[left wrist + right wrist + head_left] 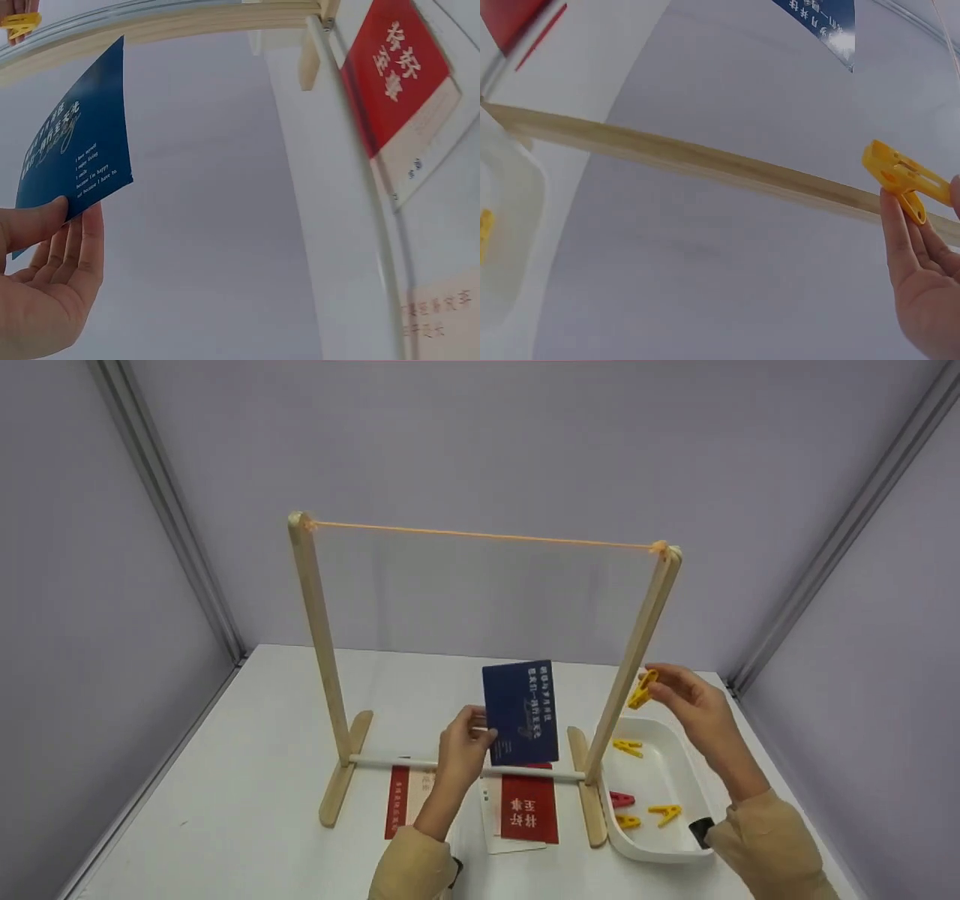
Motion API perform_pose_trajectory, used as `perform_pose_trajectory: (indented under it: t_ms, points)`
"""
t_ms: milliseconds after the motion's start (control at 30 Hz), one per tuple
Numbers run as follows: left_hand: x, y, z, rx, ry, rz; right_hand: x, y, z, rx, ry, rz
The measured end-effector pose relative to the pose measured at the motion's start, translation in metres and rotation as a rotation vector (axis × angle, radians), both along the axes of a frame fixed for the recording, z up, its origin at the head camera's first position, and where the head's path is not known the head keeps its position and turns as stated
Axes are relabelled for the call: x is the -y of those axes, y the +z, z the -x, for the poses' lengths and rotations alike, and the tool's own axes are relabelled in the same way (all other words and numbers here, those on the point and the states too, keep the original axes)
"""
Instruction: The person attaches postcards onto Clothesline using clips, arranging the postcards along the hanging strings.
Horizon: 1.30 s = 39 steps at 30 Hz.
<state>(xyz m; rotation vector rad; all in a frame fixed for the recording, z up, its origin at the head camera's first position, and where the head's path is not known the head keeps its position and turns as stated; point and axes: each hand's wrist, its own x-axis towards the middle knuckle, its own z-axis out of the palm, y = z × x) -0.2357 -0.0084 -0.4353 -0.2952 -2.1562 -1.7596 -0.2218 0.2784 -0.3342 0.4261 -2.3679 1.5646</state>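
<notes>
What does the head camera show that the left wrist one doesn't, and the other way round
Only the head view shows the orange string and the red clip in the white tray. Only the left wrist view shows the small English lines on the blue card clearly enough to read. Both show the left hand holding that card, the right hand with a yellow clip, and the red card.

Left hand (461,750) and right hand (696,706) aloft, well apart, fingers (898,240) of each in a pinch.
</notes>
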Motion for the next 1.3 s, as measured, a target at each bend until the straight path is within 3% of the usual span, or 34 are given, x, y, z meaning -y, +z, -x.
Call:
perform_pose_trajectory:
  t_ms: [167, 333, 567, 767, 1000, 1300]
  points:
    - [-0.014, 0.027, 0.011, -0.073, 0.012, -0.017, 0.001, 0.049, 0.0, -0.095, 0.011, -0.114]
    - [-0.022, 0.054, 0.019, -0.111, 0.018, -0.031, 0.011, 0.096, 0.0, -0.123, -0.004, -0.249]
    - [-0.036, 0.089, 0.027, -0.15, 0.019, -0.05, 0.027, 0.146, 0.01, -0.203, 0.049, -0.225]
    - [-0.047, 0.107, 0.034, -0.157, 0.01, -0.085, 0.041, 0.177, 0.026, -0.199, 0.029, -0.176]
    - [-0.053, 0.114, 0.04, -0.164, 0.018, -0.145, 0.053, 0.197, 0.051, -0.17, 0.008, -0.094]
    - [-0.064, 0.114, 0.045, -0.213, 0.023, -0.169, 0.064, 0.185, 0.072, -0.164, 0.015, 0.085]
